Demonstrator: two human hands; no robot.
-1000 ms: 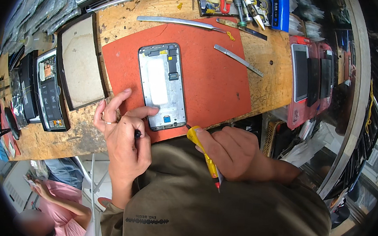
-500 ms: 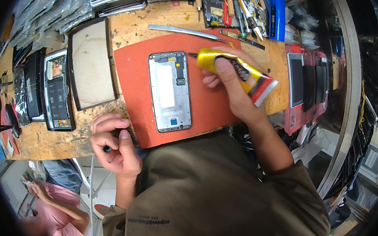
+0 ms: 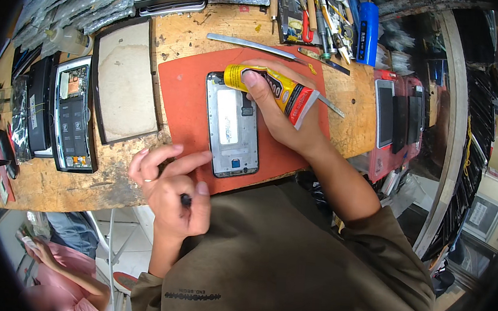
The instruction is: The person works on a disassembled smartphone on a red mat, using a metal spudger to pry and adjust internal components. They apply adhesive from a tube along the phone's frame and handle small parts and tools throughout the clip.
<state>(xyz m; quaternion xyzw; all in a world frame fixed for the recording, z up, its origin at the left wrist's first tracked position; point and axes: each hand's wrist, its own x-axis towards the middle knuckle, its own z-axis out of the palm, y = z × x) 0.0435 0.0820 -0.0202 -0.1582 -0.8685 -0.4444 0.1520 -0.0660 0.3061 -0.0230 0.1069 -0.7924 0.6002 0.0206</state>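
My right hand [image 3: 271, 101] is closed around a yellow and red glue tube [image 3: 287, 94]. The tube's nozzle end is over the top edge of a grey phone frame [image 3: 233, 154], though the tip itself is hard to make out. That frame lies on an orange-red mat [image 3: 188, 115], with a white rectangle along its middle. Near the frame's lower left side is my left hand [image 3: 176, 193], its thumb and curled fingers holding a small black cap [image 3: 185, 200]. Its other fingers are stretched out, close to the frame's edge.
Left of the mat lie a dark-rimmed pale panel [image 3: 127, 81] and an opened phone [image 3: 75, 118]. A metal spudger [image 3: 252, 44] and a thin blade lie beyond the mat. Screwdrivers and tweezers fill a tray [image 3: 293, 33]. Screens rest on a pink tray [image 3: 380, 160]. Another person [image 3: 70, 270] sits lower left.
My right hand has brought the glue tube left, over the phone frame's top. My left hand has moved right toward the frame, its fingers extending more.
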